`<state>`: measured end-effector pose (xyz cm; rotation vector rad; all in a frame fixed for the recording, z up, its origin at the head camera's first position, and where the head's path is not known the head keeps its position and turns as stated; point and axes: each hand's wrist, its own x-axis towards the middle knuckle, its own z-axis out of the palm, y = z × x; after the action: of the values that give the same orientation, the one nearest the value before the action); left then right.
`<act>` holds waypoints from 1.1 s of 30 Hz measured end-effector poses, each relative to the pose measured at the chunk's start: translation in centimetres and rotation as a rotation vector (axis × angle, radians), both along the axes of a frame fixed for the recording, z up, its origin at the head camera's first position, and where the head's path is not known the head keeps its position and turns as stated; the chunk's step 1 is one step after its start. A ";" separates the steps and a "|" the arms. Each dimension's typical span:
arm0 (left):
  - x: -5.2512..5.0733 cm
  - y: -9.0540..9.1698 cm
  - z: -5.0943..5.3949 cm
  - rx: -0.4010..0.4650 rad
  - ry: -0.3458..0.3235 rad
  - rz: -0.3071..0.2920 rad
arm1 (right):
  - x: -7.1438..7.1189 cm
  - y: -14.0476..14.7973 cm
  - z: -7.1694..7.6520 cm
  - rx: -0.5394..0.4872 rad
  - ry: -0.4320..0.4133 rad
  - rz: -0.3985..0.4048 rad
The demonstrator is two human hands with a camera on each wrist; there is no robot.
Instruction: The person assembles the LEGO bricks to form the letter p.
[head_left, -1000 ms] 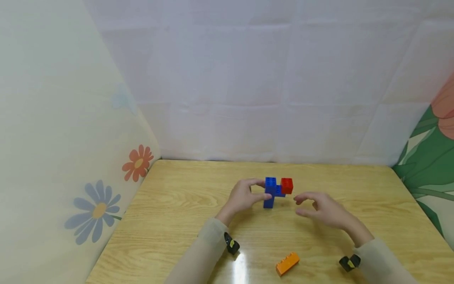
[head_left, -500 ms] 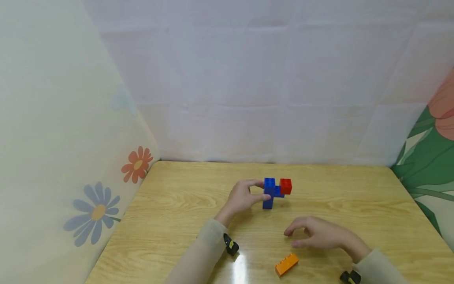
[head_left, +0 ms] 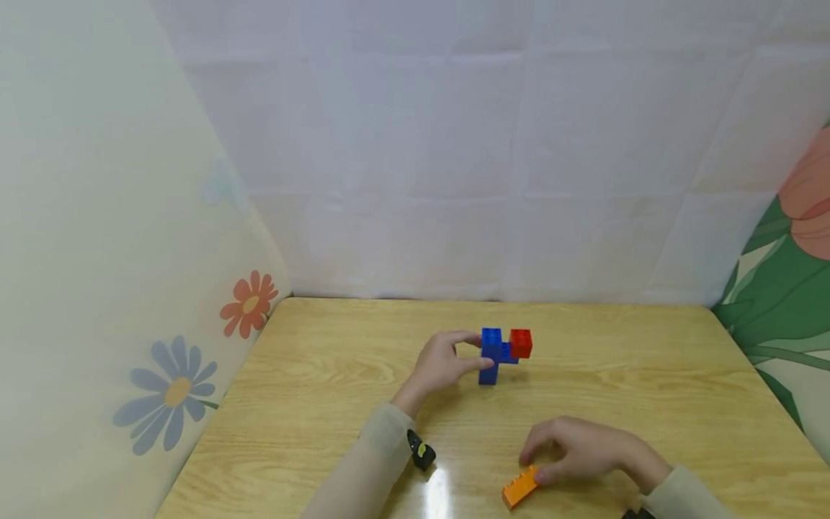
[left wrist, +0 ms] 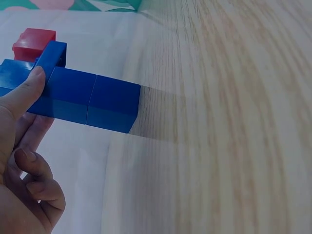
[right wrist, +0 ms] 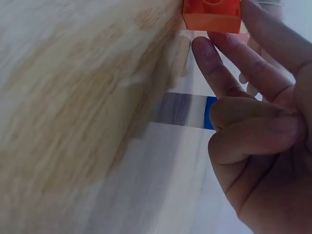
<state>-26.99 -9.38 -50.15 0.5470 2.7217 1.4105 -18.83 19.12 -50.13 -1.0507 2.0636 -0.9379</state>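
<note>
A blue brick tower stands upright on the table, with a blue side arm bearing a red brick. My left hand holds the tower between thumb and fingers; in the left wrist view the thumb presses on the blue bricks. Nearer me lies an orange brick, its studs facing the far left. My right hand is over its right end, thumb touching it and curved fingers just beyond. In the right wrist view the orange brick shows its hollow underside, fingers below it.
The wooden table ends at a white cloth behind. A flower-printed panel stands on the left, and a leaf-patterned one on the right.
My right hand has moved from beside the red brick down towards me, to the orange brick. The left hand keeps holding the blue tower in place.
</note>
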 end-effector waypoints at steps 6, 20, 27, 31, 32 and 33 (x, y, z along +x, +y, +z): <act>0.1 0.0 0.0 0.015 -0.012 0.002 | -0.1 0.4 -0.3 0.000 -0.061 -0.008; 0.1 -0.1 -0.1 0.022 0.002 0.001 | 0.1 0.5 -0.6 -0.032 -0.096 0.000; 0.1 0.0 -0.1 0.023 -0.008 0.010 | 0.1 0.4 -0.6 -0.055 -0.094 -0.003; 0.1 0.0 -0.1 0.018 -0.006 0.012 | 0.1 0.4 -0.8 -0.063 -0.096 -0.014; 0.1 0.0 -0.1 0.016 -0.005 0.011 | 0.1 0.4 -0.8 -0.065 -0.092 -0.020; 0.1 0.0 -0.1 0.015 -0.004 0.012 | 0.1 0.5 -0.8 -0.068 -0.086 -0.028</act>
<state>-26.93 -9.36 -50.24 0.5292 2.7173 1.4347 -18.71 19.57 -50.92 -1.0004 1.9927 -1.0559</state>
